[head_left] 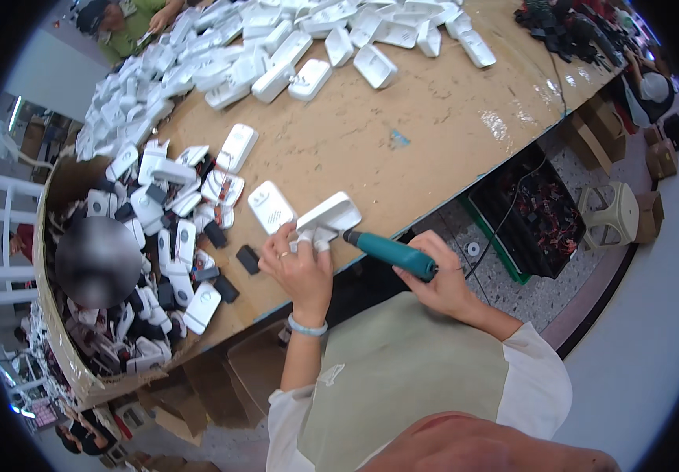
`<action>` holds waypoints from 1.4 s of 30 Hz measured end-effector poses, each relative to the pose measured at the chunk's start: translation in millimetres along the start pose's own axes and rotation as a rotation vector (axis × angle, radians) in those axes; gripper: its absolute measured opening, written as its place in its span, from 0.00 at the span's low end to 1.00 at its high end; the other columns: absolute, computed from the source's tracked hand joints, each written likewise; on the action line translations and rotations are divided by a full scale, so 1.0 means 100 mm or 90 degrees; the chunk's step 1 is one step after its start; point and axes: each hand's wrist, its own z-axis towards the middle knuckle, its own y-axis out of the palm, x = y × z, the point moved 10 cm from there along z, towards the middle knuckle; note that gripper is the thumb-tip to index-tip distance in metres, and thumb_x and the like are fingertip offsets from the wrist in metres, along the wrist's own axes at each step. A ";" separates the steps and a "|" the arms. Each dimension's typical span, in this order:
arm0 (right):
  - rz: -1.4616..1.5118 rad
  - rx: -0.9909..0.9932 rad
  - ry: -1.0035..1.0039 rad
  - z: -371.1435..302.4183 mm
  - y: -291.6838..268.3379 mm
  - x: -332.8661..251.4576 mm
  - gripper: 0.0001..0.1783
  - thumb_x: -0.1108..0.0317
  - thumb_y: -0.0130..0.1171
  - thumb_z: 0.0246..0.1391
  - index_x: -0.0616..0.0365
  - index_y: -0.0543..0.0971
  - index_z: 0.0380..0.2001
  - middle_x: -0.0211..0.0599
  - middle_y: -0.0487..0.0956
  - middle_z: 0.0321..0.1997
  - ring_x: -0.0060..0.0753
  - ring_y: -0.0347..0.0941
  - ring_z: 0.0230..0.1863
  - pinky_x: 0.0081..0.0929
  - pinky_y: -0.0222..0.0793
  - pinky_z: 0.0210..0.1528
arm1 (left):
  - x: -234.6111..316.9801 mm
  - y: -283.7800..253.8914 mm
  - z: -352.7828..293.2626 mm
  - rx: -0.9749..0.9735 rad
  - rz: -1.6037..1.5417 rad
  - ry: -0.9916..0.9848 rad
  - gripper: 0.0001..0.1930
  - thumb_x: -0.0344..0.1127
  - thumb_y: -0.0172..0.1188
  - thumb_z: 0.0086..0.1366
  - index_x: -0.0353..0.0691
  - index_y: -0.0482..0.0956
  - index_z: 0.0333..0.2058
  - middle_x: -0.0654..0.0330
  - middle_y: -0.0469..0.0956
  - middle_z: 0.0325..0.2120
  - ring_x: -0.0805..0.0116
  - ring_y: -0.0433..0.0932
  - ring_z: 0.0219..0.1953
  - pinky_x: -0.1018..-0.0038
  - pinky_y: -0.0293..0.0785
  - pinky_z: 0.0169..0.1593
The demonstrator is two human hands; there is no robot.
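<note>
My left hand [300,271] is closed on a white plastic housing [333,214] near the table's front edge, holding it tilted. White wraps cover some of its fingertips. My right hand [443,285] grips a teal electric screwdriver [389,252], held nearly level. The dark tip of the screwdriver points left at the housing, close to my left fingertips; I cannot tell whether it touches. Another white housing [270,206] with small holes lies just beyond my left hand. A small black block [248,259] rests to the left of that hand.
A large cardboard box [111,387] at left holds white housings and black parts, some spilling onto the table [434,141]. White shells [276,55] pile up along the far side. Below the right edge stand a black crate [520,212] and a stool [611,212]. A person [131,27] is at the far left.
</note>
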 end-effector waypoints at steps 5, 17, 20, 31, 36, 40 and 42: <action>-0.032 -0.005 0.020 0.02 0.01 0.01 0.11 0.76 0.68 0.50 0.62 0.76 0.35 0.44 0.75 0.36 0.48 0.75 0.37 0.33 0.71 0.39 | 0.02 -0.02 0.03 0.015 0.008 0.006 0.10 0.32 0.68 0.47 0.37 0.81 0.29 0.57 0.76 0.50 0.49 0.69 0.53 0.52 0.62 0.53; 0.078 0.038 0.117 -0.11 -0.14 0.19 0.11 0.74 0.70 0.54 0.65 0.79 0.37 0.38 0.76 0.42 0.30 0.74 0.40 0.25 0.69 0.42 | -0.02 0.01 0.04 0.015 -0.004 -0.014 0.10 0.32 0.70 0.49 0.37 0.85 0.31 0.58 0.78 0.48 0.53 0.68 0.52 0.56 0.59 0.54; 0.082 0.038 0.147 -0.15 -0.16 0.23 0.11 0.73 0.70 0.54 0.65 0.79 0.37 0.38 0.75 0.42 0.30 0.73 0.39 0.25 0.69 0.42 | -0.01 0.01 0.04 0.003 0.009 -0.013 0.10 0.32 0.70 0.49 0.37 0.85 0.32 0.58 0.78 0.49 0.53 0.68 0.52 0.56 0.59 0.54; 0.099 0.045 0.151 -0.19 -0.23 0.17 0.12 0.73 0.72 0.53 0.65 0.79 0.38 0.36 0.76 0.42 0.27 0.73 0.40 0.25 0.69 0.42 | 0.08 -0.16 0.05 -0.015 0.013 0.011 0.11 0.31 0.70 0.54 0.38 0.86 0.37 0.56 0.78 0.51 0.52 0.70 0.51 0.57 0.64 0.53; 0.151 0.094 0.159 -0.32 -0.38 0.30 0.14 0.74 0.71 0.54 0.64 0.79 0.41 0.33 0.77 0.42 0.24 0.73 0.41 0.23 0.70 0.43 | -0.17 -0.50 -0.10 -0.102 -0.198 0.084 0.15 0.25 0.70 0.54 0.40 0.85 0.42 0.55 0.80 0.49 0.53 0.76 0.45 0.61 0.73 0.48; 0.182 0.121 0.221 -0.35 -0.36 0.43 0.16 0.74 0.72 0.54 0.64 0.77 0.44 0.31 0.76 0.41 0.22 0.73 0.40 0.21 0.69 0.43 | -0.13 -0.56 -0.27 -0.269 -0.189 0.192 0.17 0.32 0.73 0.46 0.41 0.86 0.38 0.64 0.81 0.49 0.56 0.76 0.47 0.62 0.71 0.51; 0.186 0.124 0.240 -0.32 -0.35 0.43 0.16 0.74 0.72 0.54 0.64 0.78 0.43 0.31 0.76 0.41 0.22 0.73 0.40 0.21 0.69 0.43 | -0.12 -0.47 -0.41 -0.245 -0.144 0.284 0.14 0.33 0.68 0.49 0.41 0.85 0.36 0.64 0.82 0.48 0.58 0.76 0.48 0.62 0.70 0.49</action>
